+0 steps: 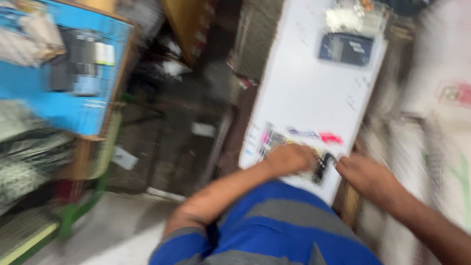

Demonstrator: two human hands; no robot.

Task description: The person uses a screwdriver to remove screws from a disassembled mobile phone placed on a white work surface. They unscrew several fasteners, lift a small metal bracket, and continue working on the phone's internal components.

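Pressing flat, the left hand (290, 158) steadies the white board (304, 93); right hand (365, 174) beside it, grip unclear from blur; better to move slowly.

A cluttered storeroom or workshop: stacked sacks (441, 122), a blue carton (64, 68) on shelving, dirty concrete floor (167, 142).

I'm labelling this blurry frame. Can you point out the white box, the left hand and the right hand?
white box (309, 93), head view, on its bare top face.
left hand (292, 158), head view, on the back of the hand.
right hand (365, 174), head view, on the back of the hand.
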